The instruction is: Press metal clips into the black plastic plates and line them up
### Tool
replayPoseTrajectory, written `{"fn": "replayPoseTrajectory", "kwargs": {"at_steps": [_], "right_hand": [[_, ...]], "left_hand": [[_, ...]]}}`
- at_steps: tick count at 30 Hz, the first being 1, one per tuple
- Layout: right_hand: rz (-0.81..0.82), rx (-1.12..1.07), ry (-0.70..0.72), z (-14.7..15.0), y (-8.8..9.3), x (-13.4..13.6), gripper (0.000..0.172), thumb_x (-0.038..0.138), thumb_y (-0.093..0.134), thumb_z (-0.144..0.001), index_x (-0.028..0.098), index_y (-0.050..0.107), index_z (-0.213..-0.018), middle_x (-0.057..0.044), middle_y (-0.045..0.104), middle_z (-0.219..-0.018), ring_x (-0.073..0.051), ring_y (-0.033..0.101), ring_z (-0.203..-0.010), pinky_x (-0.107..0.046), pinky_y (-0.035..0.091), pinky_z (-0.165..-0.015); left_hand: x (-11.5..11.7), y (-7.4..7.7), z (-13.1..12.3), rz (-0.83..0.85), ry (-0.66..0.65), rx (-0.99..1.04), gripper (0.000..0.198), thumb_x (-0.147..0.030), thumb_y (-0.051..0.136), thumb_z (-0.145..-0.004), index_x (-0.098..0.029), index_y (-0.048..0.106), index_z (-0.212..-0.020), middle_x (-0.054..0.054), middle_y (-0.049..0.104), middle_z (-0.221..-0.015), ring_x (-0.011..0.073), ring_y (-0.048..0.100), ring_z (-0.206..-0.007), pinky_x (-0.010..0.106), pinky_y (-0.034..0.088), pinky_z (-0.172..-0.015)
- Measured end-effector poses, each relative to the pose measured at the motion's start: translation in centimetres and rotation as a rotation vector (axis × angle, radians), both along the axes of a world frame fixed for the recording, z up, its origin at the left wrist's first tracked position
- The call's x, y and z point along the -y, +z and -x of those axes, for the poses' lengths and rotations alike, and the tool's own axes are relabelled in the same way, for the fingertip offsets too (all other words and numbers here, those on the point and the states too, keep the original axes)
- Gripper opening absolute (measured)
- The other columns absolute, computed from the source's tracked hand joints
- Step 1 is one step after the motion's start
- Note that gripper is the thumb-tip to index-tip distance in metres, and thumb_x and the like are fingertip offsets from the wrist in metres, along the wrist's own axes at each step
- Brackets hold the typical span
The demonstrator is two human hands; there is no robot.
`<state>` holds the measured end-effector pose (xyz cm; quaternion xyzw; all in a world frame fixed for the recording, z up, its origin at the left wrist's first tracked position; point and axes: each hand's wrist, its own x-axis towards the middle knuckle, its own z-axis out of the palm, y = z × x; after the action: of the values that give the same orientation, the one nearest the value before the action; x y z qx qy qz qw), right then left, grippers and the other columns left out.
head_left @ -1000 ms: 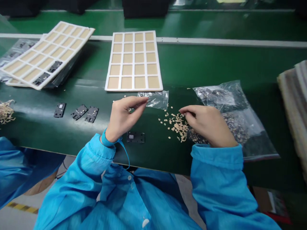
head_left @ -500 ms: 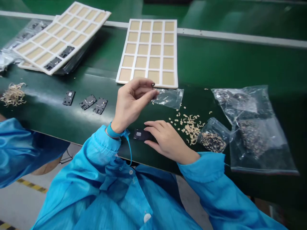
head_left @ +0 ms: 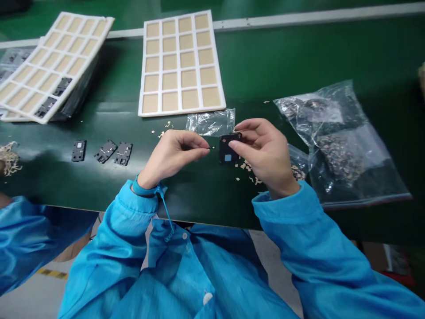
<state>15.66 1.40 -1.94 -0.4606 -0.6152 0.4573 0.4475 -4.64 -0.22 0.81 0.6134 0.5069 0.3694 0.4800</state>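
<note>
A: Head view. Your fingers?

B: Your left hand (head_left: 172,154) is pinched closed, thumb to forefinger, seemingly on a tiny dark piece (head_left: 213,147) at the tips; too small to identify. Your right hand (head_left: 271,153) grips a black module (head_left: 225,149), thumb on its face, fingers behind.

A: Where's the module?

B: Lifted over the green table (head_left: 206,199), just right of your left fingertips, apart from them. Clear bag (head_left: 212,123) beyond, tan scraps (head_left: 245,165) below.

A: What could go wrong?

B: You could drop the tiny piece if your pinch slackens; among those scraps it'd be hard to spot. Your module might tilt or slip if pushed at its free edge, since you hold one side only. Your right thumb could smudge its face, too.
</note>
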Motion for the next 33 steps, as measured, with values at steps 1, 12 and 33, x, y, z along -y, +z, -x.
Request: {"fn": "replayPoseTrajectory", "kwargs": {"at_steps": [1, 12, 33], "right_hand": [[0.001, -0.002, -0.017, 0.1, 0.1, 0.1, 0.024, 0.019, 0.067, -0.075, 0.02, 0.06, -0.098, -0.001, 0.069, -0.082, -0.017, 0.068, -0.076, -0.028, 0.058, -0.066], [-0.044, 0.034, 0.011, 0.6, 0.9, 1.6, 0.023, 0.021, 0.067, -0.079, 0.018, 0.066, -0.102, -0.003, 0.073, -0.084, -0.016, 0.069, -0.069, -0.025, 0.057, -0.058], [-0.166, 0.222, -0.088, 0.8, 0.9, 2.1, 0.021, 0.026, 0.064, -0.082, 0.022, 0.067, -0.103, 0.001, 0.069, -0.069, -0.017, 0.064, -0.06, -0.028, 0.055, -0.055]], "left_hand": [[0.0, -0.2, -0.1, 0.023, -0.017, -0.005, 0.011, -0.024, 0.071, -0.071, -0.014, 0.072, -0.074, 0.001, 0.069, -0.064, 0.011, 0.062, -0.058, 0.02, 0.048, -0.054], [-0.1, -0.2, -1.2, 0.236, -0.163, 0.064, 0.014, -0.023, 0.067, -0.073, -0.012, 0.064, -0.066, 0.0, 0.063, -0.057, 0.0065, 0.055, -0.05, 0.016, 0.043, -0.048], [0.4, -0.6, -2.0, 0.257, -0.056, 0.125, 0.011, -0.02, 0.067, -0.074, -0.012, 0.066, -0.066, -0.001, 0.064, -0.054, 0.0063, 0.056, -0.047, 0.015, 0.045, -0.046]]}}
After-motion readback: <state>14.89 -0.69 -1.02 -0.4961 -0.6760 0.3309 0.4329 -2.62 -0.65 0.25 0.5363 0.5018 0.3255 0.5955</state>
